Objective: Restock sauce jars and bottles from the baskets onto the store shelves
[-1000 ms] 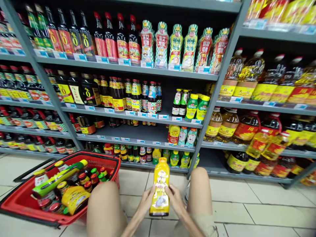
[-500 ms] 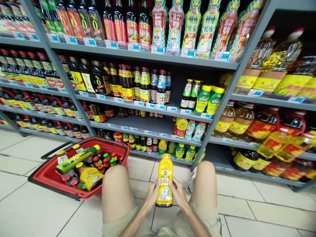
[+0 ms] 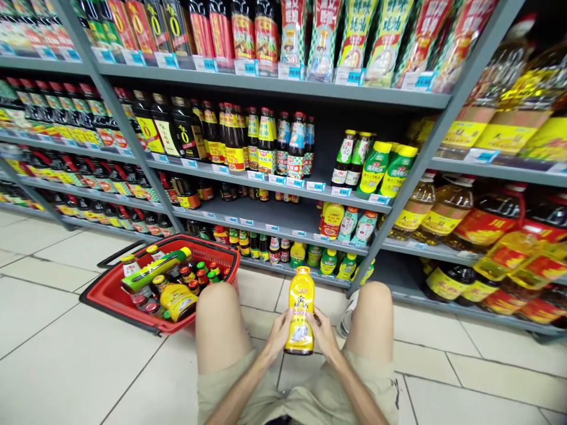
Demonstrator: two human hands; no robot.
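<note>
Between my knees, a yellow oyster sauce bottle [image 3: 302, 316] stands upright in both hands, its label facing me. My left hand [image 3: 279, 332] grips its left side, and my right hand [image 3: 323, 335] grips the right side; the fingers behind it are hidden. To my left on the floor is a red shopping basket [image 3: 110, 289] with several sauce bottles in it. Among them lie another yellow bottle [image 3: 178, 302] and a long green-and-yellow bottle [image 3: 155, 270].
Shelves [image 3: 274, 75] of sauce bottles stretch across in front of me. On the right, large cooking oil bottles [image 3: 491, 215] fill the shelves. The basket's black handle [image 3: 121, 255] leans out toward the left. Pale floor tiles [image 3: 57, 354] surround my legs.
The view has shifted slightly, so shelves and basket appear moved. Both hands still hold the oyster sauce bottle in nearly the same pose.
</note>
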